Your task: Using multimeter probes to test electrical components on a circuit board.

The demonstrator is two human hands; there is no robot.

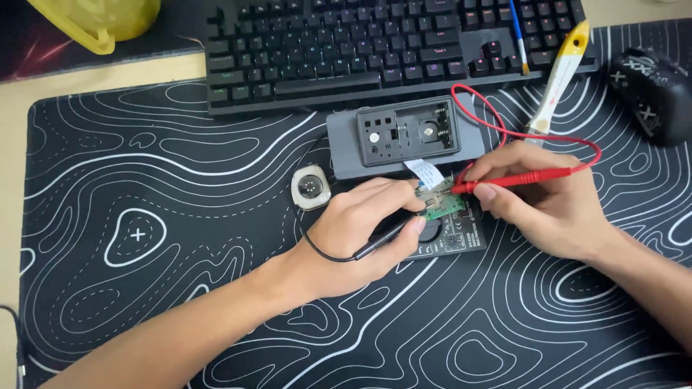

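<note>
Fingers of left hand [364, 230] gripped black probe [382, 238], right hand [548, 198] pinched red probe [515, 180]; green circuit board [441, 205] between fingertips.

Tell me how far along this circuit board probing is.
Done: the grey housing lies opened. In hand: left hand holds the black probe, right hand the red probe, at the green board. Left: reassembly; the round part lies apart.
</note>
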